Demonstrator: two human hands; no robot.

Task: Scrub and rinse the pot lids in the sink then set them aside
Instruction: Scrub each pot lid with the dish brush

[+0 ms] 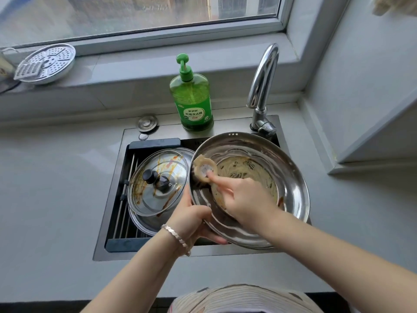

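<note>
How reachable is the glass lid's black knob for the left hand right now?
Probably not yet: the left hand grips the steel lid by its rim. The black knob on the glass lid sits uncovered just beside that hand, so once it lets go the way looks free.

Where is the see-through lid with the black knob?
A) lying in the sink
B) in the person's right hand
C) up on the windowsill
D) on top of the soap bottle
A: the glass lid lies stained in the sink, left of the steel lid that the left hand holds while the right hand rubs it with a scrub pad.
</note>
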